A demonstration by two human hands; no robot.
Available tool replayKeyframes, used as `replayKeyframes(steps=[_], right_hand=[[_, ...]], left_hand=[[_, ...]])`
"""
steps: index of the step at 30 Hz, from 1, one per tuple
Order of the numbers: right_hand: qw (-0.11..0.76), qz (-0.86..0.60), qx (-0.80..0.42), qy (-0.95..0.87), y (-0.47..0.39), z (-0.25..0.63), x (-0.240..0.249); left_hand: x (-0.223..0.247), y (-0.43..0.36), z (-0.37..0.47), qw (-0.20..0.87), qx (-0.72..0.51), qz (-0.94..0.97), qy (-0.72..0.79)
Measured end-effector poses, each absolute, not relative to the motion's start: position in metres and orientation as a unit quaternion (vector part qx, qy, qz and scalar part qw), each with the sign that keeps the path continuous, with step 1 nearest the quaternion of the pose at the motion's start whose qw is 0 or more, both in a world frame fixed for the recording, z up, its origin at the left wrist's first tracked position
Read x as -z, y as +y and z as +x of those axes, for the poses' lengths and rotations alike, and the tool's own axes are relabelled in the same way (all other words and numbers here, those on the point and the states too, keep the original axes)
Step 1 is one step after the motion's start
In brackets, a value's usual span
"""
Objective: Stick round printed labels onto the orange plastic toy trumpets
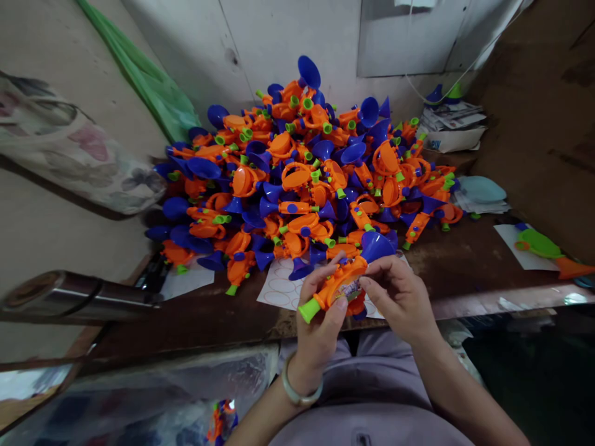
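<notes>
My left hand [320, 328] is closed around an orange toy trumpet [341, 279] with a blue bell and a lime-green mouthpiece. The mouthpiece points down and left, the bell up and right. A printed sticker [348, 290] shows on its round side. My right hand [404, 303] is closed at the bell end, its thumb at the sticker's edge and its index finger by the bell. Beneath the hands lies a white sheet [281, 285] printed with circle outlines, partly hidden. Close behind rises a large pile of similar toy trumpets [297, 179].
A steel flask [69, 297] is at the left of the brown table [446, 254]. At the right are a pale blue dish [483, 189] on papers, a green and orange toy trumpet [539, 243], and a box of papers [453, 127]. A green bag [144, 74] hangs back left.
</notes>
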State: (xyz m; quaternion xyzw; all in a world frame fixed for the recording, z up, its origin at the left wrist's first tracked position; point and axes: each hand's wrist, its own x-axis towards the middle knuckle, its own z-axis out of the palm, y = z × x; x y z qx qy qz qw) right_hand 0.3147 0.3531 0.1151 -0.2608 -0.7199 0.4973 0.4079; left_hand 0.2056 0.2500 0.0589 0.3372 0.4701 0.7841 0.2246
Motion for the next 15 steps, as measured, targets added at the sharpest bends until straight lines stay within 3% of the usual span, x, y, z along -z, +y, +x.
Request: replayKeyframes(steps=[11, 15], right_hand=[[0.387, -0.267, -0.396, -0.789, 0.354, 0.313, -0.114], [0.447, -0.284, -0.232, -0.816, 0.357, 0.313, -0.108]], left_hand=[[-0.056, 0.247, 0.211, 0.211, -0.789, 0.32, 0.48], [-0.056, 0.247, 0.21, 0.211, -0.794, 0.319, 0.472]])
